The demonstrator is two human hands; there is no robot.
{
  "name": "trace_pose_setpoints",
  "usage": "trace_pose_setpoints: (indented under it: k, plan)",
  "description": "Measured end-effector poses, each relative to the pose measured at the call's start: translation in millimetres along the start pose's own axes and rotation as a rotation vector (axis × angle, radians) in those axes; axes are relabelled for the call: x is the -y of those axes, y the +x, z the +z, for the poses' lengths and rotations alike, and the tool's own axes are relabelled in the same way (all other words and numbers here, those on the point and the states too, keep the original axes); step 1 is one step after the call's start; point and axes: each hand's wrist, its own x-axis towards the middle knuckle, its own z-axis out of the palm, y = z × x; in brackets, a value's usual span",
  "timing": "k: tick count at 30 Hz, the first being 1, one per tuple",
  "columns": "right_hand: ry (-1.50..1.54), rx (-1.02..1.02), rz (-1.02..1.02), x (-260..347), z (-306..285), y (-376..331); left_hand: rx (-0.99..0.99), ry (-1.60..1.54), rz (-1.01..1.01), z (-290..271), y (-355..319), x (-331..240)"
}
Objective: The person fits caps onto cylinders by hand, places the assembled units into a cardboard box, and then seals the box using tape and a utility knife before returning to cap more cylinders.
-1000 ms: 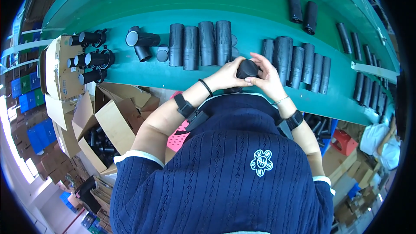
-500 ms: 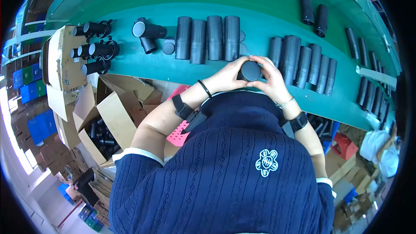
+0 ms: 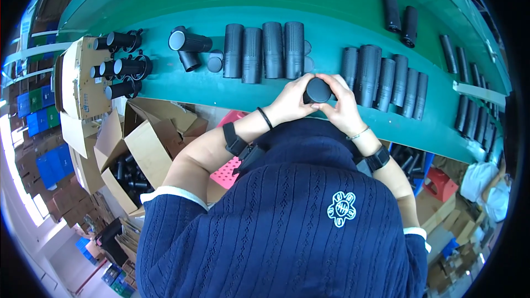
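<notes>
Between my two hands is a black tube (image 3: pixel 317 91), seen end-on with its flat round end facing up. My left hand (image 3: pixel 292 99) wraps its left side, and my right hand (image 3: pixel 343 107) closes on the right side with fingers over the far rim and thumb at the near one. The tube's length is hidden below its end. Just beyond lie black textured tubes (image 3: pixel 273 49) in a row, with dark round discs (image 3: pixel 308 65) beside them. To the right of my right hand is another group of textured tubes (image 3: pixel 368 74).
The green bench (image 3: pixel 182 91) also holds a pair of crossed black cylinders (image 3: pixel 190 41) and ringed black cylinders (image 3: pixel 130 67) by a cardboard carton (image 3: pixel 88 83). More tubes (image 3: pixel 391 11) lie far right. Below the bench sit an open box of black parts (image 3: pixel 130 174) and a pink basket (image 3: pixel 227 172).
Both hands still grip the tube and have shifted very slightly left with it. My right fingers sit a little differently around the rim. The rows on the bench keep their arrangement.
</notes>
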Motion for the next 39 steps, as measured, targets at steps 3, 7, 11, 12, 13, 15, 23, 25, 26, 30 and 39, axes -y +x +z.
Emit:
trace_pose_setpoints:
  k: [3,7,11,12,13,15,23,25,26,30,39]
  plan:
    - [0.185,-0.053,0.020,2.3,3.2,-3.7,-0.025,-0.014,0.038,2.1,-0.1,-0.4]
    - [0.052,-0.055,-0.061,-1.6,5.0,-6.9,-0.042,-0.020,0.055,2.3,-1.5,1.4]
    - [-0.066,-0.020,-0.001,4.3,5.8,-9.6,-0.098,0.039,0.063,8.1,-3.3,-1.4]
    - [-0.081,-0.016,-0.006,4.3,5.8,-9.9,-0.091,0.023,0.059,7.1,-3.7,-1.3]
    - [-0.082,-0.018,-0.006,4.3,4.4,-9.5,-0.084,0.007,0.054,6.0,-4.0,-1.2]
    - [0.137,0.040,0.017,5.2,2.4,-10.5,-0.070,0.003,0.057,4.0,-5.9,-1.7]
    - [0.555,0.069,0.128,-2.0,2.5,-21.1,-0.003,0.007,0.067,-1.5,-12.5,-3.2]
    - [0.603,0.037,0.206,-0.6,2.7,-20.5,0.049,-0.021,0.017,-1.8,-12.9,-4.4]
    - [0.603,0.038,0.206,-1.2,3.4,-20.5,0.048,-0.021,0.016,-2.2,-12.5,-5.4]
    - [0.723,-0.006,0.206,-9.0,9.7,-21.5,0.068,-0.094,0.030,-1.1,-12.0,-5.5]
    - [0.602,0.019,0.212,-14.6,-1.9,-9.1,0.124,-0.144,0.063,-5.5,-3.3,-6.8]
